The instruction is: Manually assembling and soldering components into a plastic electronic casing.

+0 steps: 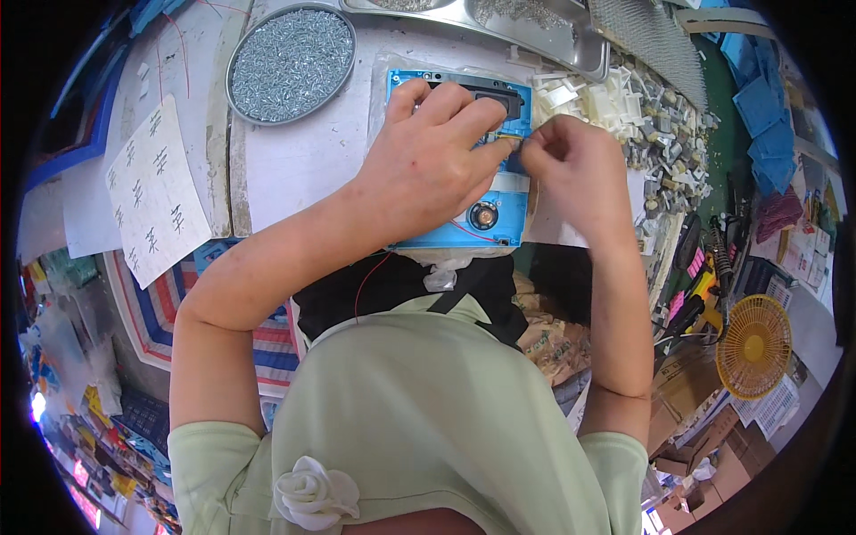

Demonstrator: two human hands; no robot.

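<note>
While the left hand apparently steadies the blue case at twelve o'clock on the bench, the right hand curls at its three-o'clock edge; I cannot tell whether either grip holds anything.

Head view, single entry.
Mount: left unit of a side-by-side fisheye pair, worn on the head.
Facing: steeply down, past the chest to the table; upright, unmirrored.
Range: close. Shirt nearest, filling the lower middle; left hand and right hand farther off, above centre, over the blue case, which is seen from above and partly covered by them.
Field: very wide, near-circular, black at the corners; straight edges bow toward the rim.
Margins: steel tray cut by the top edge; fan at far right; striped bag lower left of centre.
</note>
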